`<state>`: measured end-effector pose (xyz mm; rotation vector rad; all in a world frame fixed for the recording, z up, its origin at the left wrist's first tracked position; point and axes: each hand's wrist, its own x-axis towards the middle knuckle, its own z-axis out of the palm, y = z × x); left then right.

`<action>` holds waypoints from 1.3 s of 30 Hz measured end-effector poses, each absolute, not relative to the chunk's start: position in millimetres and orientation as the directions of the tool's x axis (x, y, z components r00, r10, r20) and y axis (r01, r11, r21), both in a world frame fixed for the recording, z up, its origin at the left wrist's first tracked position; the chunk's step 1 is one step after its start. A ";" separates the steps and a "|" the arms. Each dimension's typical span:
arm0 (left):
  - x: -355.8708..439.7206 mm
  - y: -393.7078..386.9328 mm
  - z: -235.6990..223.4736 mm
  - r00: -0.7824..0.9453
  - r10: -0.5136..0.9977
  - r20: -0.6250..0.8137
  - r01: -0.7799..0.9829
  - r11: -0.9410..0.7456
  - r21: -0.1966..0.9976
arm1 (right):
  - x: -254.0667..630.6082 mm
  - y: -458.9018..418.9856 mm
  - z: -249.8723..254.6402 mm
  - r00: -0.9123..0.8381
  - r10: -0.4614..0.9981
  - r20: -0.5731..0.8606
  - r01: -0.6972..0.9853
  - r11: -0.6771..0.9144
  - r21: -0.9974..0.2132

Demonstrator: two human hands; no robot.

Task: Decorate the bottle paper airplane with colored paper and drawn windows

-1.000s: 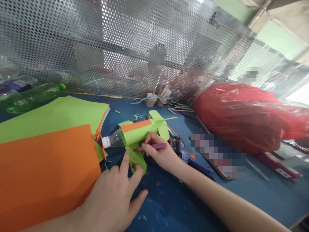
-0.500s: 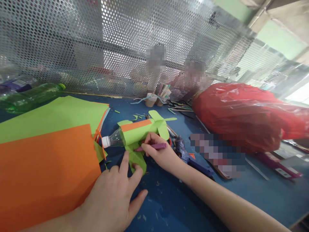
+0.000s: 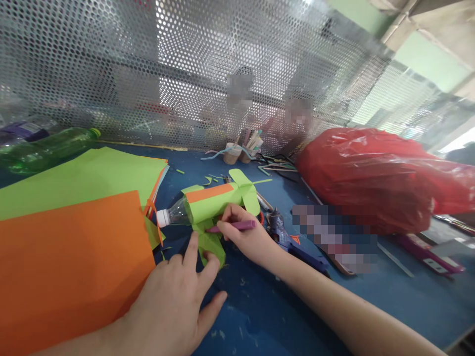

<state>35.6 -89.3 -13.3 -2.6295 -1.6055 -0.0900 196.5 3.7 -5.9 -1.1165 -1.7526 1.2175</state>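
A plastic bottle wrapped in green paper, with an orange strip, green fins and a white cap, lies on its side on the blue table. My right hand is closed on a purple marker whose tip rests on the bottle's green paper wing. My left hand presses that wing down with its spread fingertips and holds nothing.
Orange paper sheets and green paper sheets lie at the left, with a green bottle behind them. A blue glue gun and a red plastic bag sit at the right. Cups of sticks stand by the perforated metal screen.
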 end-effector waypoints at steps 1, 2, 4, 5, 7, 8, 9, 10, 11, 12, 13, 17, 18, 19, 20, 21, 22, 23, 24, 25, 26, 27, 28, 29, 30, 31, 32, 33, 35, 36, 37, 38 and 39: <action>35.4 -89.4 -13.6 0.455 0.886 0.082 0.890 -0.456 -0.017 | 196.5 3.4 -5.7 -0.368 0.926 0.077 0.250 0.178 -0.952; 35.4 -89.6 -13.5 0.457 0.886 0.085 0.889 -0.457 -0.013 | 196.6 3.1 -5.5 -0.368 0.927 0.075 0.250 0.176 -0.952; 36.1 -90.1 -12.3 0.457 0.885 0.089 0.889 -0.458 -0.008 | 196.7 2.5 -4.8 -0.371 0.926 0.067 0.254 0.171 -0.952; 36.7 -90.5 -11.3 0.457 0.885 0.089 0.889 -0.458 -0.007 | 196.8 2.2 -4.6 -0.373 0.925 0.065 0.256 0.170 -0.952; 38.3 -91.3 -8.9 0.445 0.891 0.090 0.895 -0.445 -0.016 | 196.9 2.1 -4.5 -0.377 0.924 0.066 0.258 0.173 -0.951; 39.1 -91.8 -7.7 0.431 0.898 0.089 0.902 -0.431 -0.024 | 197.0 2.2 -4.6 -0.376 0.924 0.071 0.257 0.177 -0.950; 39.8 -92.3 -6.8 0.427 0.900 0.086 0.904 -0.426 -0.030 | 196.9 2.4 -4.5 -0.374 0.924 0.075 0.256 0.180 -0.950; 40.4 -92.7 -6.1 0.425 0.902 0.081 0.905 -0.423 -0.034 | 196.8 2.5 -4.3 -0.371 0.926 0.074 0.258 0.179 -0.949; 40.9 -93.2 -5.6 0.422 0.903 0.078 0.907 -0.421 -0.036 | 196.7 2.6 -3.9 -0.369 0.927 0.067 0.264 0.174 -0.949; 41.2 -93.6 -5.3 0.423 0.903 0.075 0.906 -0.421 -0.036 | 196.5 2.6 -3.1 -0.365 0.929 0.058 0.272 0.166 -0.948; 41.5 -94.0 -5.1 0.421 0.904 0.074 0.907 -0.419 -0.036 | 196.4 2.5 -1.9 -0.357 0.933 0.051 0.280 0.158 -0.947; 41.7 -94.5 -4.2 0.404 0.912 0.075 0.915 -0.401 -0.043 | 196.9 0.9 3.4 -0.299 0.952 0.064 0.305 0.159 -0.939; 41.4 -94.3 -4.0 0.404 0.912 0.071 0.915 -0.402 -0.040 | 197.1 0.3 4.2 -0.292 0.954 0.065 0.306 0.157 -0.939; 41.0 -94.0 -4.0 0.409 0.910 0.066 0.913 -0.407 -0.035 | 197.3 -0.4 4.6 -0.297 0.953 0.061 0.299 0.153 -0.942; 40.5 -93.6 -4.0 0.420 0.906 0.059 0.908 -0.419 -0.026 | 197.3 -1.0 4.5 -0.312 0.948 0.057 0.285 0.151 -0.947; 40.1 -93.3 -4.2 0.430 0.901 0.054 0.903 -0.430 -0.017 | 197.2 -1.6 4.2 -0.334 0.941 0.053 0.265 0.147 -0.953; 39.7 -92.9 -4.5 0.436 0.898 0.052 0.900 -0.436 -0.011 | 197.0 -2.1 3.6 -0.358 0.933 0.048 0.248 0.145 -0.958; 39.4 -92.7 -4.8 0.436 0.898 0.053 0.900 -0.437 -0.010 | 196.7 -2.5 2.9 -0.375 0.926 0.047 0.236 0.144 -0.961; 39.2 -92.6 -5.2 0.431 0.901 0.058 0.902 -0.431 -0.013 | 196.4 -2.7 2.3 -0.381 0.923 0.046 0.231 0.143 -0.962; 39.2 -92.5 -5.5 0.421 0.905 0.065 0.907 -0.420 -0.017 | 196.0 -2.8 1.6 -0.382 0.923 0.040 0.234 0.139 -0.962; 39.3 -92.5 -5.7 0.415 0.907 0.070 0.910 -0.415 -0.018 | 195.7 -2.7 1.1 -0.379 0.925 0.031 0.242 0.132 -0.961; 39.4 -92.5 -5.8 0.415 0.907 0.071 0.910 -0.415 -0.013 | 195.4 -2.5 0.6 -0.377 0.926 0.023 0.251 0.126 -0.960; 39.7 -92.6 -5.7 0.419 0.905 0.069 0.908 -0.420 -0.007 | 195.2 -2.2 0.1 -0.375 0.927 0.018 0.256 0.123 -0.959; 40.0 -92.8 -5.4 0.420 0.905 0.067 0.907 -0.421 -0.004 | 195.0 -1.8 -0.3 -0.376 0.926 0.017 0.258 0.123 -0.958; 40.5 -93.1 -5.0 0.418 0.906 0.067 0.908 -0.419 -0.005 | 194.9 -1.5 -0.7 -0.379 0.925 0.020 0.257 0.126 -0.958; 41.1 -93.5 -4.5 0.413 0.908 0.069 0.910 -0.414 -0.011 | 194.9 -1.2 -1.1 -0.380 0.925 0.024 0.255 0.129 -0.958; 41.6 -93.9 -4.0 0.406 0.911 0.073 0.914 -0.405 -0.019 | 194.8 -1.1 -1.3 -0.381 0.924 0.025 0.252 0.130 -0.959; 42.1 -94.4 -3.7 0.399 0.914 0.080 0.917 -0.398 -0.023 | 194.7 -1.1 -1.4 -0.381 0.924 0.024 0.249 0.128 -0.960; 42.7 -95.0 -3.7 0.397 0.913 0.093 0.918 -0.397 -0.017 | 194.5 -1.3 -1.3 -0.381 0.924 0.020 0.247 0.123 -0.961; 42.5 -95.0 -4.2 0.396 0.913 0.099 0.918 -0.396 -0.014 | 194.4 -1.5 -1.2 -0.381 0.924 0.019 0.246 0.122 -0.962; 42.1 -94.8 -5.0 0.395 0.913 0.102 0.918 -0.396 -0.013 | 194.4 -1.7 -1.0 -0.383 0.923 0.021 0.245 0.124 -0.961; 41.4 -94.4 -6.1 0.394 0.913 0.103 0.919 -0.395 -0.012 | 194.3 -1.8 -0.9 -0.387 0.922 0.025 0.242 0.128 -0.962; 40.5 -93.8 -7.2 0.399 0.911 0.102 0.917 -0.400 -0.009 | 194.3 -1.9 -0.9 -0.392 0.920 0.029 0.238 0.132 -0.962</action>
